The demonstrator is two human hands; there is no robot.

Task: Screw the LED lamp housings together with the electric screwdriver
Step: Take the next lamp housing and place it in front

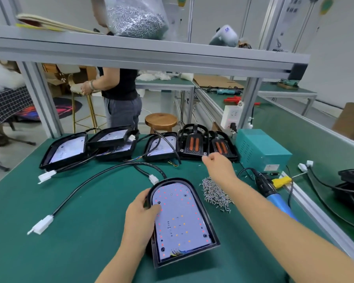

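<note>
While left hand [140, 217] grips lamp housing [182, 219] near bench's front edge, fingers curled over its rim; right hand [218, 165] reaching toward back covers [193, 145] at far edge, fingers loosely pinched, apparently empty; likely fetching cover; screws [215, 193], screwdriver [268, 189] needed next.

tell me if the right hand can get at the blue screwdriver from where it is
Probably yes: the electric screwdriver lies bare on the mat beside the right hand's forearm, nothing on it.

left hand [141, 214] lying palm down low at centre, fingers curling, thumb stretching right, right arm [274, 217] reaching far forward, right hand [218, 163] hanging loosely curled, fingertips pointing left
</note>
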